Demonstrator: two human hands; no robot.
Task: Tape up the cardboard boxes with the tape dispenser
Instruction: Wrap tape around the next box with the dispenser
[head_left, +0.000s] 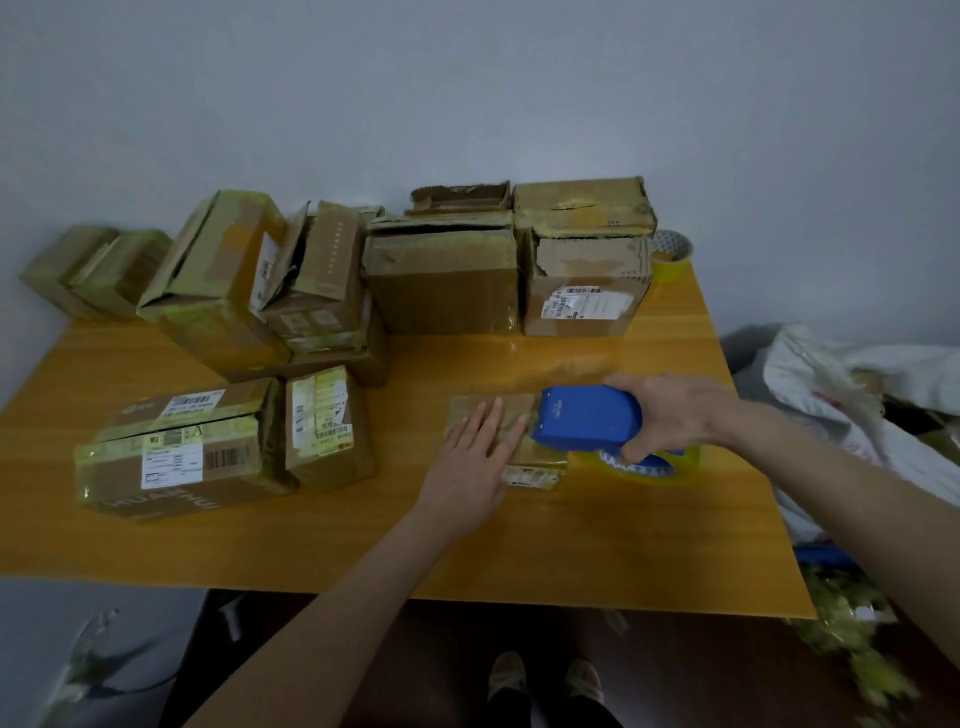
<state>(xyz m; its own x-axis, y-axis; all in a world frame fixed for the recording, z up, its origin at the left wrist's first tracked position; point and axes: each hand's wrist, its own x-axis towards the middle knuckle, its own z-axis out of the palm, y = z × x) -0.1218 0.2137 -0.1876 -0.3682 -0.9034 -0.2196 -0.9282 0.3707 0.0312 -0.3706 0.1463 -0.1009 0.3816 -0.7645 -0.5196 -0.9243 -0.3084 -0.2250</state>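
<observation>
A small flat cardboard box (485, 408) lies on the orange table (363, 545), right of centre. My left hand (475, 460) presses flat on its top with straight fingers. My right hand (670, 410) grips a blue tape dispenser (584, 418) loaded with a yellowish tape roll (654, 467). The dispenser's front edge sits on the right end of the small box. The box's right part is hidden under the dispenser.
Several taped cardboard boxes (441, 280) are stacked along the table's back and left side, two labelled ones (176, 452) at the front left. A spare tape roll (670, 254) stands at the back right. A heap of white bags (857, 395) lies right of the table.
</observation>
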